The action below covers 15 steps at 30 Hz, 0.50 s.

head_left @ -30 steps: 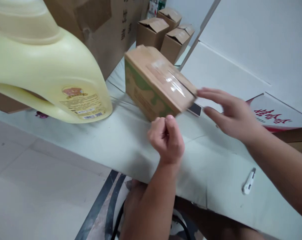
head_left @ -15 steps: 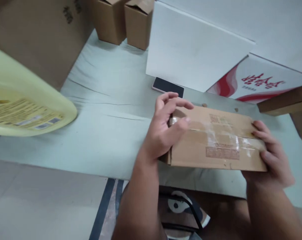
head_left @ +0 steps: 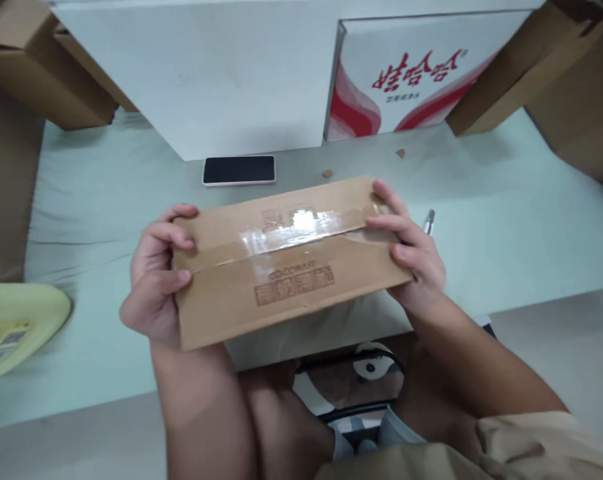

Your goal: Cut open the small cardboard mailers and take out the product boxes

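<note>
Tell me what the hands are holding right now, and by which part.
Both hold the taped cardboard box by its short ends: left hand on the left end, right hand on the right end.

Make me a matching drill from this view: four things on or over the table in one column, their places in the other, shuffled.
Things:
1. taped carton
2. phone
3. yellow jug
4. red-and-white box

Places:
A. left edge of the view
B. held between both hands
C. standing at the back right
D. flat on the table beyond the carton

Pairs: 1-B, 2-D, 3-A, 4-C
</note>
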Tool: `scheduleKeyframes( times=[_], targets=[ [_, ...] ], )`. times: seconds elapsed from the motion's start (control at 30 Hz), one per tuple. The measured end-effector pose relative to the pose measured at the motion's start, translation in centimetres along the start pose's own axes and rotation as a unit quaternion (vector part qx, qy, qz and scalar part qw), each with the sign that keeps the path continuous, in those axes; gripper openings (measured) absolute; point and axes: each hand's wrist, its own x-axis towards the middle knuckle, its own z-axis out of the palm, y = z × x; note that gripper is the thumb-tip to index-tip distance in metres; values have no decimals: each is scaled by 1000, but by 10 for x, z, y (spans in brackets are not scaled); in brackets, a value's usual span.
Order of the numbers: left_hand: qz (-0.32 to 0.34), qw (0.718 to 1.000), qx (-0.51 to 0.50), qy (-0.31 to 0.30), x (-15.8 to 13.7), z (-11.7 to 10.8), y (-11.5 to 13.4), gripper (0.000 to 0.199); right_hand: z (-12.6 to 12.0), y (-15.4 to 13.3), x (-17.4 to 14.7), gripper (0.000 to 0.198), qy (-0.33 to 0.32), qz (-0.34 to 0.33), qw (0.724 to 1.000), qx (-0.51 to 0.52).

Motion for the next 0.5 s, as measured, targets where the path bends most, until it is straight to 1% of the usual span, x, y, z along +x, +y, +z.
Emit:
scheduleKeyframes(
  times=[0.13, 0.2, 0.27, 0.33, 0.4, 0.47, 0.5],
  targets=[
    [38, 999, 29, 15, 0, 3, -1, 19, -1, -3, 4, 43, -15, 8, 1000, -10],
    [48, 997, 47, 26, -4, 6, 0, 23, -2, -2, 6, 42, -29, -12, 999, 22],
    [54, 996, 70, 26, -10, 13, 5, 30, -4, -1, 7, 38, -46, -37, 996, 60],
    [49, 994, 99, 7, -19, 28, 13, 32, -8, 0, 5, 38, -57, -53, 994, 81],
    [33, 992, 119, -19, -30, 49, 21, 31, -18, 3, 0, 43, -44, -51, 994, 82],
    [10, 991, 124, -46, -42, 72, 26, 28, -33, 7, -7, 46, 3, -12, 999, 48],
    [2, 991, 119, -53, -48, 83, 27, 27, -43, 10, -11, 45, 34, 24, 999, 6]
  ],
)
